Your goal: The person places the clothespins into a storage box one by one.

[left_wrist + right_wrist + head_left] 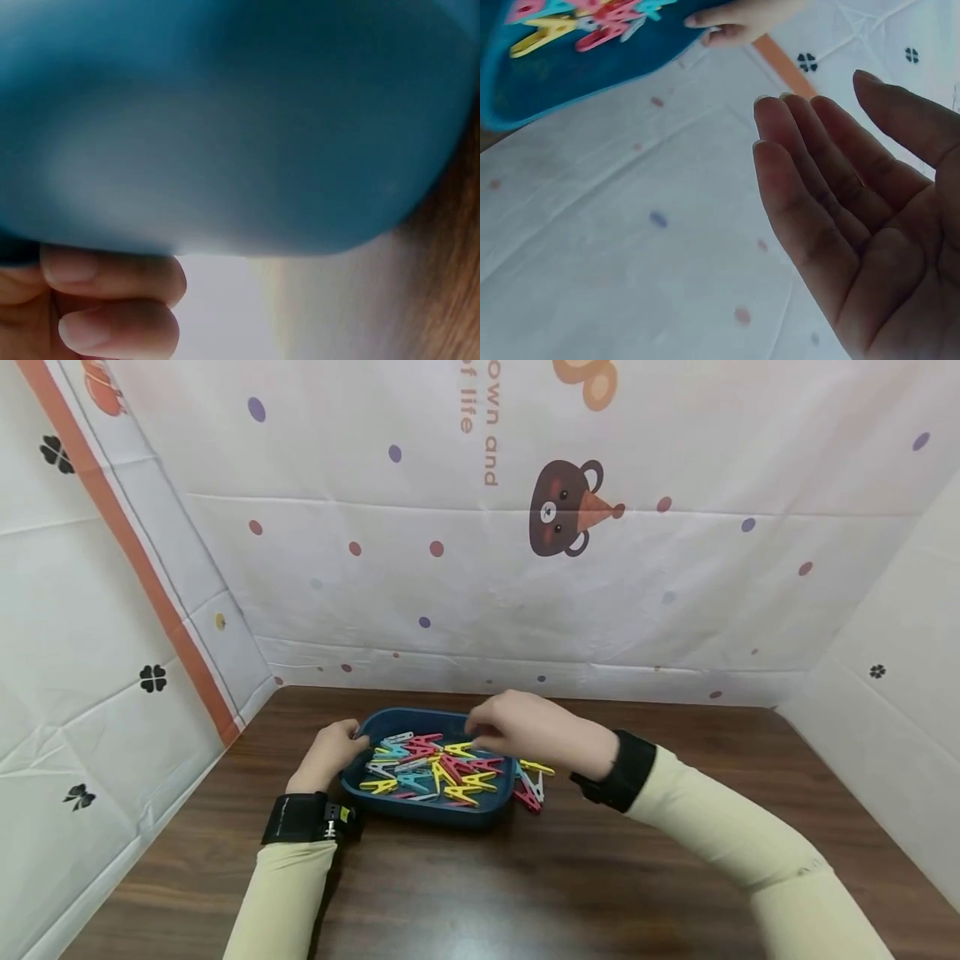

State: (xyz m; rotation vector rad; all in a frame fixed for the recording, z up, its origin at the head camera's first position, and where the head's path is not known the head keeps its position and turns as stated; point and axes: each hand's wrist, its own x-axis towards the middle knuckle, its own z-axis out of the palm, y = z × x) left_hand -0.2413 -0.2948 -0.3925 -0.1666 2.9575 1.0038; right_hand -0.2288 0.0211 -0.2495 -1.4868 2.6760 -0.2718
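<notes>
A dark blue plastic basin [442, 812] stands on the wooden table, heaped with clothespins [412, 781] in yellow, red, light blue and white. My left hand [333, 753] grips its left rim; in the left wrist view, curled fingers [120, 300] show against the basin's wall [247, 165]. Over the basin's right side hovers my right hand [528, 727]. The right wrist view shows its palm [877, 300] facing the camera, the fingers [810, 232] lightly bent and nothing held.
Several loose clothespins [529, 800] lie on the table just right of the basin. The brown table [465, 893] backs onto a white patterned sheet [450, 585], which also hangs at both sides.
</notes>
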